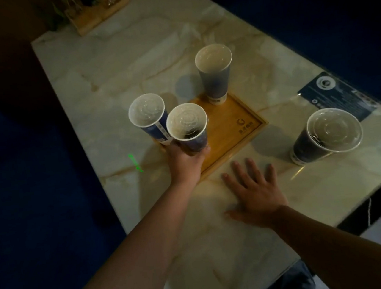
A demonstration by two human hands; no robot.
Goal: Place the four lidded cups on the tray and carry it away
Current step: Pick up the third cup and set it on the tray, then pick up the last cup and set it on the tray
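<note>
Four lidded cups, one tray (pixel 239 136), two bare hands, all on or over a marble table (pixel 126 63) in dim light.

Left hand (pixel 187 162) is wrapped around the lower body of one cup (pixel 188 129), fingers curled on its side, held over the tray's near-left corner. Cannot tell if that cup's base touches the tray; the hand hides it.

Second cup (pixel 149 119) sits just left of the held one, leaning in this wide view, sides nearly touching it. Its base is at the tray's left edge; whether on the wood or the table is unclear.

Third cup (pixel 214 73) stands upright on the tray's far corner, base inside the rim.

Fourth cup (pixel 325 133) is off the tray, well apart from it, standing on the table near the right edge. Clear lid, dark blue body.

Right hand (pixel 255 191) lies flat, palm down, fingers spread, on the table just beside the tray's near edge. It grips nothing, with fingertips close to the tray rim but not on it.

Tray is wooden, rectangular, turned at an angle to the table edges, with a small printed logo (pixel 244 124) toward its right corner. Middle of the tray is bare.

One dark blue printed card (pixel 337 96) lies flat at the table's right edge, beyond the fourth cup. One more wooden tray-like stand (pixel 96 14) at the far end, contents too dark to tell.
</note>
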